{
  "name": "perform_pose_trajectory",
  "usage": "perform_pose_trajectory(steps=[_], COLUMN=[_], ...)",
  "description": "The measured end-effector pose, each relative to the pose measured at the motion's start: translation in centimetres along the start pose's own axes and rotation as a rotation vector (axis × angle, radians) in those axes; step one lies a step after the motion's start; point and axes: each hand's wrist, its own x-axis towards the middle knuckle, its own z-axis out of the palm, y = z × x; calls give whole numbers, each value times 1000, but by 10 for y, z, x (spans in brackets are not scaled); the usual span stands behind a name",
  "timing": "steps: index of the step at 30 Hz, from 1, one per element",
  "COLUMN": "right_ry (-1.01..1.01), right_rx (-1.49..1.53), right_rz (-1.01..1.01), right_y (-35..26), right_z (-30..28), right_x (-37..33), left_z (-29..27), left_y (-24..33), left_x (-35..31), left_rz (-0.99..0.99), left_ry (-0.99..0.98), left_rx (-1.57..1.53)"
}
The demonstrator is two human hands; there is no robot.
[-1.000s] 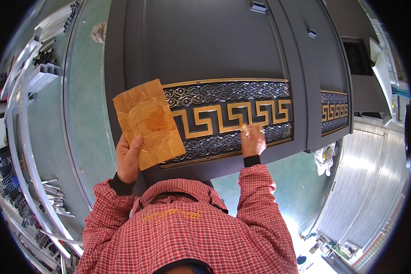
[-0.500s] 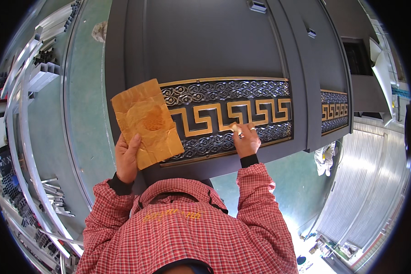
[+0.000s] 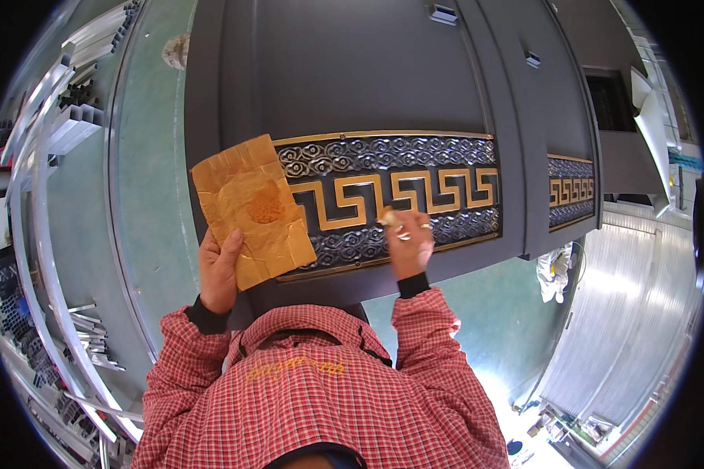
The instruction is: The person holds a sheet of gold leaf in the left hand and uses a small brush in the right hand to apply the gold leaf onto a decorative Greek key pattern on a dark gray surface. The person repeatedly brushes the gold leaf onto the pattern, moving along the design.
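My left hand (image 3: 219, 272) grips the lower left edge of a creased brown piece of cardboard (image 3: 231, 176), thumb on top. A darker orange-brown patch lies in the cardboard's middle. My right hand (image 3: 411, 248) is closed, pinching a small pale wad (image 3: 387, 217) in its fingertips; its material is too blurred to tell. The wad is at the lower edge of a gold meander pattern (image 3: 350, 222), on a dark panel (image 3: 360, 70). Embossed dark scrollwork (image 3: 391, 153) runs above and below the pattern. The cardboard covers the decorated band's left end.
A second dark panel with a matching band (image 3: 571, 191) stands to the right. Metal profiles (image 3: 78, 129) lie on racks at the left. A crumpled white bundle (image 3: 555, 273) is on the green floor (image 3: 477, 313). Corrugated sheeting (image 3: 610, 313) lies at the lower right.
My right hand has moved left along the gold pattern with the pale wad in its fingers. My left hand and the cardboard stay almost in place.
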Motion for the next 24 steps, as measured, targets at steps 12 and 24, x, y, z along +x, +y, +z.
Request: perform_pose_trajectory(steps=[12,24], right_ry=[-83,-176], right_rx=[-5,-121], right_rz=[-12,-165], right_y=[48,59], right_z=[-20,-16], right_x=[17,29], left_z=[36,88], left_y=[-14,-39], left_x=[-8,-16], left_rz=[54,24], left_ry=[20,78], left_rx=[-9,-71])
